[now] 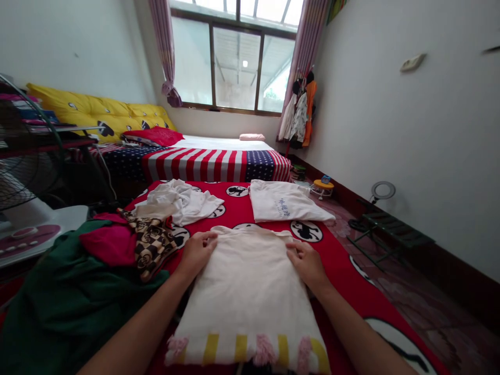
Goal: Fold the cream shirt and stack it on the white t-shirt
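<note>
A white garment [250, 286], folded into a rough rectangle, lies in front of me, with yellow stripes and pink fluffy tufts along its near edge. My left hand [198, 254] grips its far left corner, fingers curled over the edge. At the far right corner my right hand [307, 264] pinches the cloth between thumb and fingers. Beyond it, a folded white T-shirt [289, 202] with dark lettering rests on the red patterned cover [332, 255]. A crumpled white cloth [182, 200] lies at the back left.
Left of me are a green cloth [89, 291], a magenta cloth [109, 242] and a brown checked cloth [150, 242]. A fan [23, 208] stands at far left. Behind is a bed [195, 162] below the window. A folding stool [394, 229] stands by the right wall.
</note>
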A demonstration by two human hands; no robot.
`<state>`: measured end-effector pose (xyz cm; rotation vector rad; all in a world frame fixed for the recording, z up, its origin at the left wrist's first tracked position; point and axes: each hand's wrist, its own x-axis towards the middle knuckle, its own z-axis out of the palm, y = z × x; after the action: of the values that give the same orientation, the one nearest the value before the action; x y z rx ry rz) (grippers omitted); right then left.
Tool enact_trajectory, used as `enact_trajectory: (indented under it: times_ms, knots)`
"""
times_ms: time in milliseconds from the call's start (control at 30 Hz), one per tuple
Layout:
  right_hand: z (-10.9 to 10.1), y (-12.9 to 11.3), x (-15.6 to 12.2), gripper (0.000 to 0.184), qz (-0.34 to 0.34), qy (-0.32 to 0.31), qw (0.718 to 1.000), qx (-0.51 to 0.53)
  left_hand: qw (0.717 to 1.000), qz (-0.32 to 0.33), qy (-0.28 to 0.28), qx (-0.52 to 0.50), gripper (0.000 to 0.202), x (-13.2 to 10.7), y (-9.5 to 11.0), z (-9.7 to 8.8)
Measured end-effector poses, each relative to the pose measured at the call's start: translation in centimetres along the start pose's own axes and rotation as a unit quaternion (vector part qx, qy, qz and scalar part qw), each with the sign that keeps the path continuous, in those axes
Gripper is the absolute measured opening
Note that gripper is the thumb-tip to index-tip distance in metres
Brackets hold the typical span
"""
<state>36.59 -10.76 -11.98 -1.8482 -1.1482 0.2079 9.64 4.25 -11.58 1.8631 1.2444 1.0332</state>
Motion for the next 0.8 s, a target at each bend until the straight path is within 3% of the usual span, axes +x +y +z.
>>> enact_trajectory:
  times_ms: [100,167,267,367,467,567,700,800]
  knots:
    - [-0.4,0.2,0.4,0.026,-0.067,0.053,0.993,-0.078,0.992,0.094,-0.002,0.087,0.036,-1.5,2.5,-0.2]
    - [-0.7,0.3,1.4,0.023,-0.081,0.063,0.993,-0.057,0.973,0.172,-0.077,0.134,0.039,-3.3,4.9,0.3]
    - [-1.1,1.0,3.5,0.021,-0.036,0.025,0.999,0.006,0.937,0.223,-0.211,0.164,0.050,-6.4,7.2,2.3]
    - [-1.1,1.9,5.0,0.023,-0.023,-0.008,0.999,0.029,0.905,0.233,-0.266,0.235,0.060,-8.8,6.5,4.7]
    - [-0.7,2.4,5.3,0.025,-0.045,-0.029,0.998,0.044,0.895,0.249,-0.262,0.263,0.062,-9.5,4.6,6.0]
    - [-0.2,2.3,5.2,0.024,-0.055,-0.046,0.995,0.065,0.895,0.252,-0.256,0.264,0.061,-9.4,3.8,6.0]
    - [-0.1,1.8,5.6,0.020,-0.045,-0.066,0.994,0.080,0.897,0.245,-0.265,0.255,0.064,-9.2,4.2,5.7]
    - [-0.6,1.5,6.8,0.022,-0.016,-0.132,0.985,0.112,0.899,0.237,-0.275,0.247,0.065,-9.2,4.5,5.7]
